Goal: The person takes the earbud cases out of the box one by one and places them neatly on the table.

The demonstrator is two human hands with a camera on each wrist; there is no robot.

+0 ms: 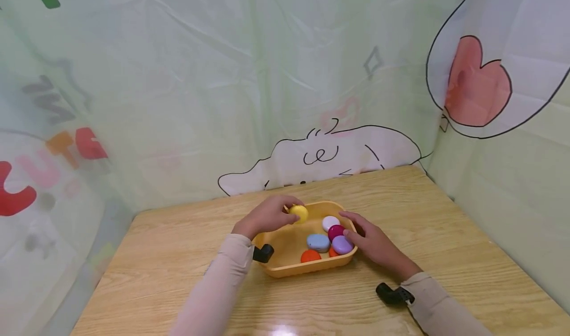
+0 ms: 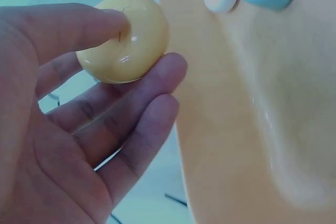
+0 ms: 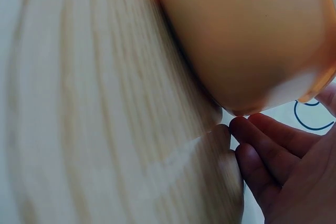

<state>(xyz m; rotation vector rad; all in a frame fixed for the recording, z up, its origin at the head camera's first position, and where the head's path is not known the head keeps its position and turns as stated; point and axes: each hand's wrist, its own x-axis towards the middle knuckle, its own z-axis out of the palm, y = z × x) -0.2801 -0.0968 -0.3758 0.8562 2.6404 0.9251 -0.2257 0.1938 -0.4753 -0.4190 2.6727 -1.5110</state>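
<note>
My left hand [image 1: 272,214] pinches a round, glossy yellow case [image 1: 299,214] between thumb and fingers, over the back left part of a yellow-orange plastic basket [image 1: 285,271]. In the left wrist view the thumb lies across the face of the yellow case [image 2: 142,40], and the lower fingers are spread. My right hand [image 1: 374,242] grips the basket's right end, thumb over the rim and fingers along the outside. In the basket lie a light blue oval case [image 1: 318,242] and white [image 1: 330,223], magenta [image 1: 336,232], lilac [image 1: 342,245] and orange [image 1: 310,256] rounded pieces.
The basket stands on a wood-grain table [image 1: 178,257]. Behind the table hangs a pale printed curtain [image 1: 200,103], which also runs along both sides. A black wrist camera [image 1: 263,253] juts out over the basket's left rim; another [image 1: 394,295] sits on the right wrist.
</note>
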